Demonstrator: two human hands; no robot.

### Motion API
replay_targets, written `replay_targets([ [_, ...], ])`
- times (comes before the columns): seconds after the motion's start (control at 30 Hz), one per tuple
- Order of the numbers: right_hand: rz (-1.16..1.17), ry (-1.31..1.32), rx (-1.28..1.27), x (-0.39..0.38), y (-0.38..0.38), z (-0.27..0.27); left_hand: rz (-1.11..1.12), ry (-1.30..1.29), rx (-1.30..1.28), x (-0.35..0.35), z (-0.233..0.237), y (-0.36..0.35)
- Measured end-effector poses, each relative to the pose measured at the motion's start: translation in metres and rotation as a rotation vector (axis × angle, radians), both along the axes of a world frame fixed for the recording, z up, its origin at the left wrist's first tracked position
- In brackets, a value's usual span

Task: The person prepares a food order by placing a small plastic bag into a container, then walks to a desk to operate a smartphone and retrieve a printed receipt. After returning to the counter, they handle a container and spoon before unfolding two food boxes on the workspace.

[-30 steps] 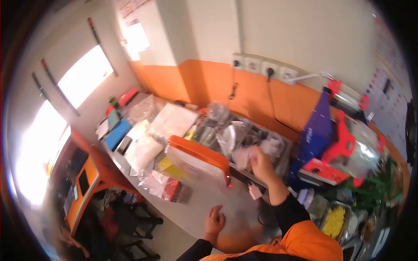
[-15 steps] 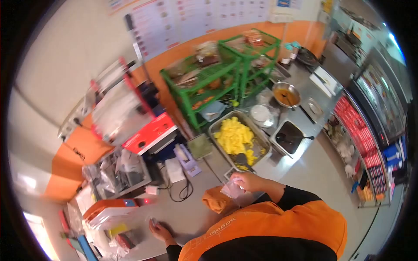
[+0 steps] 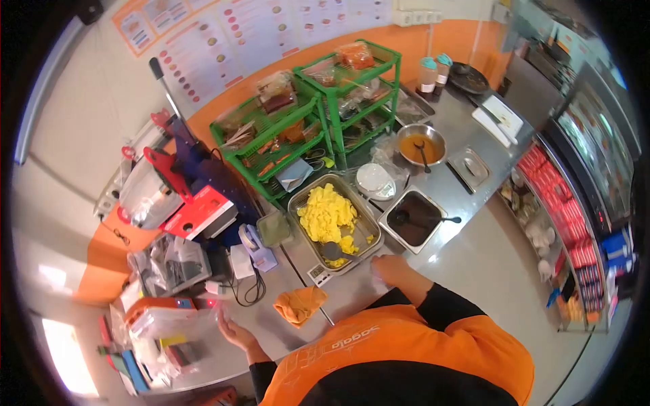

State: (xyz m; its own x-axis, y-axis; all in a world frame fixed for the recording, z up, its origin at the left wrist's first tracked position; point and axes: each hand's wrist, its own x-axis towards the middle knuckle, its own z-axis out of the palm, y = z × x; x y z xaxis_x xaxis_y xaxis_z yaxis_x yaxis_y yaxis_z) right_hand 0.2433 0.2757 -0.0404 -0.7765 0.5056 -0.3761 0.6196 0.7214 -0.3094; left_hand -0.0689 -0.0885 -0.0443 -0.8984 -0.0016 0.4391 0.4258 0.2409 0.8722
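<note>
My left hand (image 3: 237, 333) is at the lower left, palm partly up and fingers apart, beside clear plastic bags (image 3: 152, 325) and an orange-and-white device (image 3: 156, 306). My right hand (image 3: 391, 269) is closed at the lower right corner of a metal tray (image 3: 371, 252); what its fingers hold, if anything, is hidden. The tray holds yellow food (image 3: 327, 211) and a dark spoon (image 3: 332, 251), with a small scale display (image 3: 318, 273) at its front edge. Between my hands lies a folded orange cloth (image 3: 300, 306).
Right of the tray stand a round white scale (image 3: 376, 181), a pan of dark sauce (image 3: 414, 220) with a ladle and a bowl of orange sauce (image 3: 421, 145). Green racks (image 3: 271, 128) stand behind. A purple tape dispenser (image 3: 257, 249) and a coiled black cable (image 3: 250, 291) are at the left.
My right hand has moved away from the orange cloth, and the pale translucent item in it no longer shows. My left hand's fingers have spread. The view has shifted.
</note>
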Motion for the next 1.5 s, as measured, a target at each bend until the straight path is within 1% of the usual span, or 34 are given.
replay_targets([
  [0.1, 0.072, 0.037, 0.097, -0.008, 0.003, -0.007, 0.014, 0.03, -0.218, 0.047, 0.023, 0.036],
  [0.13, 0.105, 0.054, 0.129, -0.009, 0.008, -0.005, 0.009, 0.02, -0.212, 0.065, 0.03, 0.049],
  [0.23, 0.292, 0.157, 0.085, 0.004, 0.026, 0.047, -0.033, -0.004, -0.188, 0.121, 0.046, 0.09],
  [0.27, 0.399, 0.277, 0.108, 0.011, 0.039, 0.054, -0.07, -0.012, -0.185, 0.14, 0.049, 0.102],
  [0.37, 0.526, 0.338, -0.059, 0.031, 0.075, 0.096, -0.13, -0.108, -0.139, 0.203, 0.051, 0.146],
  [0.4, 0.529, 0.416, -0.083, 0.04, 0.084, 0.107, -0.148, -0.157, -0.119, 0.226, 0.05, 0.162],
  [0.5, 0.513, 0.444, -0.23, 0.065, 0.118, 0.121, -0.219, -0.324, -0.045, 0.287, 0.082, 0.215],
  [0.53, 0.521, 0.467, -0.322, 0.076, 0.132, 0.125, -0.234, -0.365, -0.118, 0.297, 0.078, 0.219],
  [0.6, 0.526, 0.276, -0.553, 0.103, 0.16, 0.134, -0.263, -0.45, -0.251, 0.318, 0.059, 0.224],
  [0.67, 0.525, 0.111, -0.745, 0.124, 0.194, 0.144, -0.295, -0.526, -0.271, 0.333, 0.033, 0.224],
  [0.7, 0.371, 0.107, -0.774, 0.134, 0.21, 0.144, -0.312, -0.564, -0.282, 0.34, 0.024, 0.223],
  [0.73, 0.214, 0.107, -0.798, 0.143, 0.226, 0.143, -0.312, -0.634, -0.201, 0.345, 0.02, 0.225],
  [0.77, 0.129, 0.179, -0.644, 0.148, 0.245, 0.133, -0.314, -0.702, -0.122, 0.35, 0.015, 0.226],
  [0.8, 0.133, 0.314, -0.38, 0.155, 0.271, 0.094, -0.322, -0.77, -0.046, 0.355, 0.013, 0.227],
  [0.83, 0.063, 0.281, -0.279, 0.159, 0.289, 0.074, -0.315, -0.781, -0.064, 0.357, 0.016, 0.229],
  [0.9, -0.135, 0.132, -0.771, 0.162, 0.316, 0.045, -0.305, -0.801, -0.103, 0.36, 0.027, 0.234],
  [0.93, -0.227, 0.159, -0.922, 0.163, 0.316, 0.039, -0.307, -0.742, -0.058, 0.36, 0.02, 0.237],
  [0.97, -0.317, 0.189, -1.072, 0.161, 0.313, 0.033, -0.302, -0.722, -0.084, 0.362, 0.015, 0.237],
  [1.0, -0.406, 0.219, -1.222, 0.157, 0.309, 0.028, -0.295, -0.7, -0.109, 0.362, 0.021, 0.24],
  [1.03, -0.409, 0.276, -1.229, 0.152, 0.305, 0.022, -0.288, -0.676, -0.134, 0.362, 0.025, 0.243],
  [1.1, -0.416, 0.39, -1.246, 0.14, 0.298, 0.008, -0.352, -0.75, -0.115, 0.364, 0.016, 0.245],
  [1.13, -0.387, 0.389, -1.261, 0.132, 0.297, 0.004, -0.384, -0.788, -0.106, 0.364, 0.011, 0.246],
  [1.23, -0.493, 0.288, -1.381, 0.112, 0.303, -0.013, -0.593, -0.745, -0.249, 0.361, -0.007, 0.267],
  [1.3, -0.49, 0.28, -1.454, 0.106, 0.309, -0.022, -0.646, -0.585, -0.285, 0.352, -0.046, 0.284],
  [1.33, -0.492, 0.276, -1.49, 0.104, 0.311, -0.022, -0.674, -0.505, -0.304, 0.349, -0.048, 0.295],
  [1.37, -0.499, 0.274, -1.473, 0.103, 0.312, -0.023, -0.666, -0.494, -0.328, 0.349, -0.049, 0.3],
  [1.43, -0.515, 0.272, -1.438, 0.105, 0.311, -0.02, -0.654, -0.472, -0.375, 0.348, -0.015, 0.317],
  [1.5, -0.538, 0.308, -1.382, 0.11, 0.309, -0.019, -0.656, -0.553, -0.397, 0.352, 0.009, 0.331],
])
